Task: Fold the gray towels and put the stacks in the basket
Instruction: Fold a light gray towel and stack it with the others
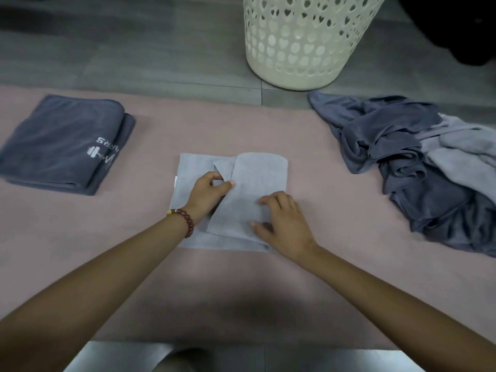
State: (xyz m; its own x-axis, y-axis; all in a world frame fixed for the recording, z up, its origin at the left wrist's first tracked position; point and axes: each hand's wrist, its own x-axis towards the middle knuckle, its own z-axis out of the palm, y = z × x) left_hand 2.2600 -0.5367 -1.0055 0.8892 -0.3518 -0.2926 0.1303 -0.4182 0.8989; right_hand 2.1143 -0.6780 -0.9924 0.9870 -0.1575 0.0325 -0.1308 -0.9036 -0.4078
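Mid-fold, the left hand (210, 191) pinches a towel (259, 171) flap; the right hand (285, 224), fingers spread, presses beside it. Next, the flap likely needs laying square.

Left hand (212, 191) pinches a flap of the light gray towel (259, 170) at centre; right hand (285, 224) presses it flat. Folded stack (64, 146) at nine o'clock, heap (397, 149) at three, basket (303, 49) at one.

Light gray towel (257, 173), pink mat (268, 130)
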